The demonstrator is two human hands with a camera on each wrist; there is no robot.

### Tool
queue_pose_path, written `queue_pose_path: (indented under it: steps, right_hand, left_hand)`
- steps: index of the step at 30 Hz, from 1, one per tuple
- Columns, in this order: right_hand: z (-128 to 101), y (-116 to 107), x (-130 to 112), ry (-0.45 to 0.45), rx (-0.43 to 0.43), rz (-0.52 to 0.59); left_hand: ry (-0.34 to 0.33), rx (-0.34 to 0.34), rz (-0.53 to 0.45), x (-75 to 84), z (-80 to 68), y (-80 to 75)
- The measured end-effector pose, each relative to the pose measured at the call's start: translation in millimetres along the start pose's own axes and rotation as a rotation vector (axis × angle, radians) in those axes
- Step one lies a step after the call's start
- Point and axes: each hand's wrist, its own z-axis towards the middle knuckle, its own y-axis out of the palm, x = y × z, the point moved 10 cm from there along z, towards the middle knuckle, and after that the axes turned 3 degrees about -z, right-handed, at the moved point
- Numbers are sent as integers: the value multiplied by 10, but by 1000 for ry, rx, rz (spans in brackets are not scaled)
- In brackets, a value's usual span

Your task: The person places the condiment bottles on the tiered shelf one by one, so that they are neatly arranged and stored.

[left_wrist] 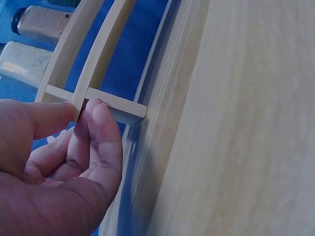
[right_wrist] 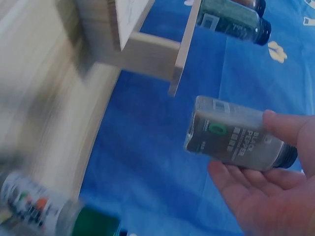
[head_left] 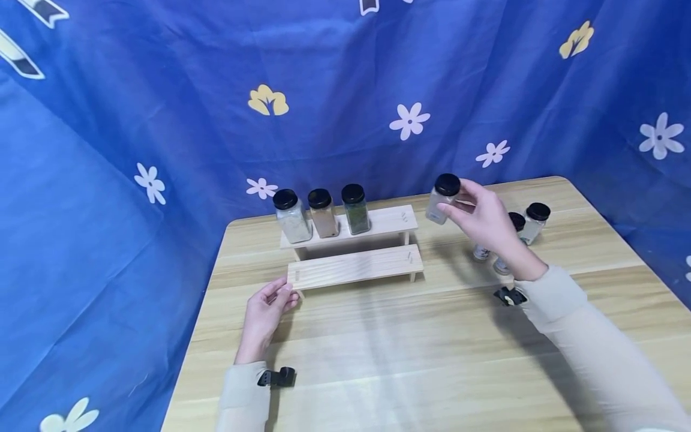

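Pepper jar (head_left: 436, 207): clear and flat-sided, black lid, greyish contents; white print reads BLACK PEPPER beside a green mark.
Place: in the air near the worktop's (head_left: 335, 366) back edge, just off the right end of the wooden rack (head_left: 351, 268), touching neither.
Jar's direction: long axis steep, lid uppermost and leaning slightly toward the worktop's right edge, base down.
Right hand (head_left: 483, 219): grips the jar between thumb and fingers on opposite sides.
Left hand (head_left: 268, 309): pinches the left end of the rack's lower step with thumb and fingers.
Rack: pale wood, two steps, standing toward the worktop's back left corner; its long axis runs roughly along the back edge.
Upper step: from its left end, a white-filled jar (head_left: 295, 223), a tan-filled jar (head_left: 326, 222) and a green-filled jar (head_left: 357, 217), all upright with black lids.
Hard to see: the right hand and wrist partly cover the side jars (head_left: 531, 231) toward the right edge, so their count is uncertain; the right wrist view cuts off a green-capped one and blurs its label, and the smaller pepper print is illegible.
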Motion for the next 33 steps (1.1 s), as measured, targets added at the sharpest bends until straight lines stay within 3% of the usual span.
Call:
queue_pose_path:
  steps: [7,17,33]
  right_hand:
    - [142,408,-162,-37,-125,94]
    - [261,852,-302,-74,-236,140]
    - [290,1092,-403,-116,-308,174]
  left_hand:
    - [-8,2,4,-5,-4,-6]
    - [13,9,-21,-10,-15,-19]
    - [23,7,-25,-7,-3,-15]
